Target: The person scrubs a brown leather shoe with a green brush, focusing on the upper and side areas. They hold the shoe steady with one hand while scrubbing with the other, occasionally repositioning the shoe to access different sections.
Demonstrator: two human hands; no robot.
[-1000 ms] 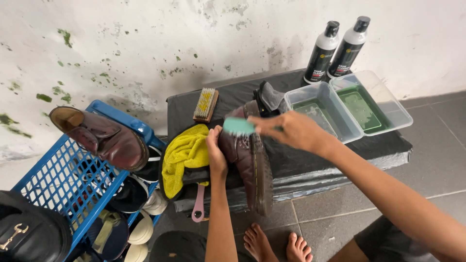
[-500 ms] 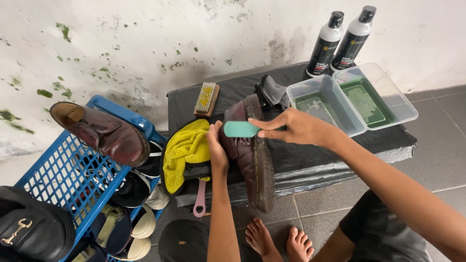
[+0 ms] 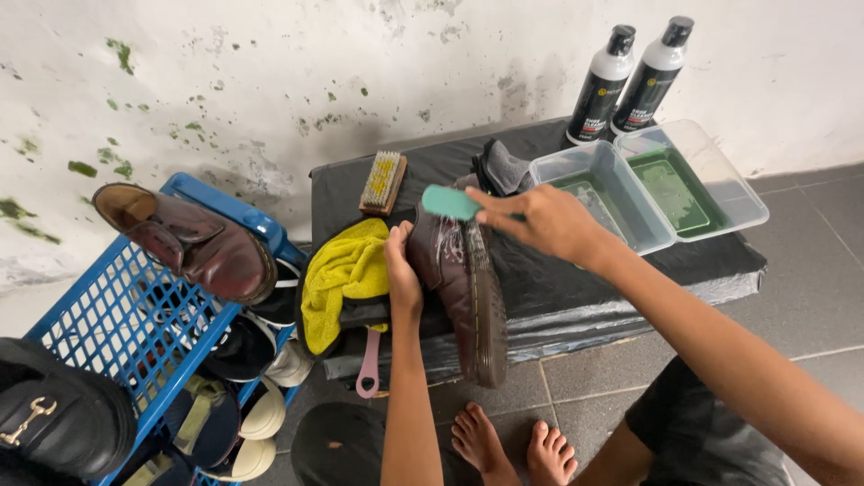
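My left hand [image 3: 401,272] grips the side of a dark brown leather boot [image 3: 454,283] that lies on its side on a black-covered low table [image 3: 549,288], its sole toward the right. White foam streaks show on the boot's upper. My right hand [image 3: 540,219] holds a teal brush [image 3: 450,202] against the boot's far end, near the ankle. A yellow cloth [image 3: 346,274] is bunched just left of my left hand.
A wooden bristle brush [image 3: 382,183], a grey cloth [image 3: 504,168], two clear tubs of greenish water [image 3: 648,184] and two cleaner bottles [image 3: 630,79] stand at the back. A blue crate [image 3: 135,324] of shoes, with a brown shoe [image 3: 184,243] on top, is left. A pink handle [image 3: 369,364] hangs below the cloth.
My right hand has carried the teal brush up the boot toward its far end. The left hand still holds the boot. The view has shifted slightly.
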